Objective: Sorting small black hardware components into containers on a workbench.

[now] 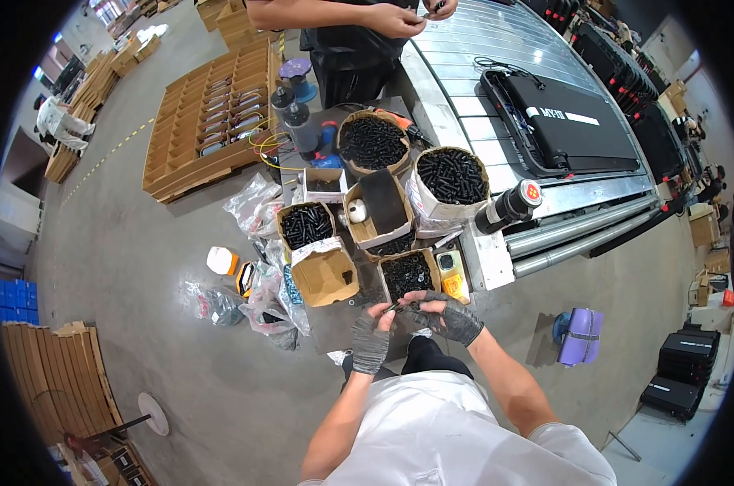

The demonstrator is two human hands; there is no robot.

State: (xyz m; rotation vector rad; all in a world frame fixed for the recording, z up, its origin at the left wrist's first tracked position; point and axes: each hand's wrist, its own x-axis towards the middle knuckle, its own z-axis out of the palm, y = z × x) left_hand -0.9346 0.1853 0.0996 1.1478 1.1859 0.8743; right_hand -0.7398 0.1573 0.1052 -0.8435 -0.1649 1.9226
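My left hand (372,343) and my right hand (450,321), both in grey fingertip-less gloves, meet in front of my body. The fingertips of both are closed on a small dark bolt-like piece (393,307); its exact shape is too small to make out. Just beyond the hands is a cardboard box of small black ring-like parts (406,274). To its left a bare-bottomed open cardboard box (322,279) leans toward me. Several boxes stand behind, with black bolt-like parts (453,176) heaped in them.
A phone (448,262) lies beside the parts box. The roller conveyor (545,259) carries a black treadmill-like machine (573,121); a black cylinder (508,206) stands at its corner. Plastic bags (274,304) lie at left. A co-worker's hands (399,20) are across the bench.
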